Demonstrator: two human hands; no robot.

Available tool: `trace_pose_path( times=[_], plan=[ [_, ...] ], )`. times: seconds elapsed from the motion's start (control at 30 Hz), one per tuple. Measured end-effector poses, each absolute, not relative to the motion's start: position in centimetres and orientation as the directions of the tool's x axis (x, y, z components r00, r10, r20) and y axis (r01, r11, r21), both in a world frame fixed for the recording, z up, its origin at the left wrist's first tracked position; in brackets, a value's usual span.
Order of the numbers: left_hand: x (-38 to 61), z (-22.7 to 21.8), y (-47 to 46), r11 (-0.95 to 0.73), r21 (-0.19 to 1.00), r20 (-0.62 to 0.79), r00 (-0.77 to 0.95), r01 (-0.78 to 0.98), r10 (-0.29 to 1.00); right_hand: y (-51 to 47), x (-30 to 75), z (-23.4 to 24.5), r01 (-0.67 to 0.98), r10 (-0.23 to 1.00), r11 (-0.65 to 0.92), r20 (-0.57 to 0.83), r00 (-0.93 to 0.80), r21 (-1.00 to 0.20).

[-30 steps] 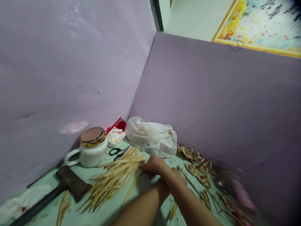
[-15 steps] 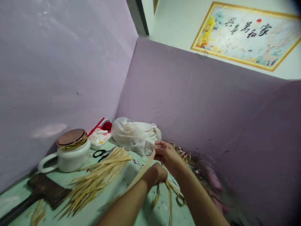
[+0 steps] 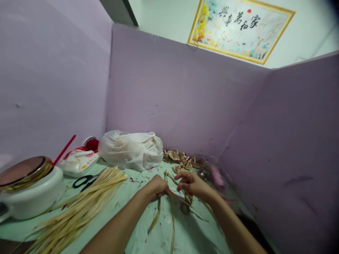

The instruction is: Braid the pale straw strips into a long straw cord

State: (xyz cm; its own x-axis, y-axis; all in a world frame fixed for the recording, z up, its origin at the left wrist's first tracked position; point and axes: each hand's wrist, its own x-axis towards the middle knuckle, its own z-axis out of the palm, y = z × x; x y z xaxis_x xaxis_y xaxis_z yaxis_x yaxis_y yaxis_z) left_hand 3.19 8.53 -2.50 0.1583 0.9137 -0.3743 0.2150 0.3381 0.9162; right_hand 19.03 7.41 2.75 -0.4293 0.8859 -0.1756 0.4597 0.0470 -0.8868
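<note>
My left hand [image 3: 158,186] is closed on several pale straw strips [image 3: 172,217], whose loose ends hang down over the table. A small looped braid of straw stands up just past its knuckles. Close by on the right, my right hand [image 3: 192,184] has its index finger and thumb apart, pointing toward the braid. Straw strands pass beneath that hand, and I see none pinched in its fingers. A bundle of flat straw strips [image 3: 87,208] lies left of my left forearm, its far end beside black-handled scissors [image 3: 84,181].
At the left stands a white mug [image 3: 34,197] with a gold-rimmed lid. Behind are a tissue pack [image 3: 78,162] and a white plastic bag [image 3: 131,150]. Woven straw pieces [image 3: 176,155] with red beads lie by the back wall. A pink roll [image 3: 217,177] sits right of them.
My view has swung right. My right hand has released the wide strip it pinched and now sits right of my left hand. The hatchet-like tool has mostly left view.
</note>
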Motion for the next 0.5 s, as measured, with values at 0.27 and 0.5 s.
trace_pose_path(
  times=[0.27, 0.5],
  plan=[
    [3.0, -1.0, 7.7, 0.356, 0.874, -0.416, 0.131, 0.330, 0.900, 9.3, 16.8, -3.8, 0.480, 0.956, 0.183, 0.040, -0.292, -0.858],
    [3.1, -0.1, 7.4, 0.376, 0.870, -0.439, 0.153, 0.318, 0.885, 8.5, 17.8, -3.5, 0.598, 0.955, 0.207, 0.028, -0.295, -0.774]
  ],
)
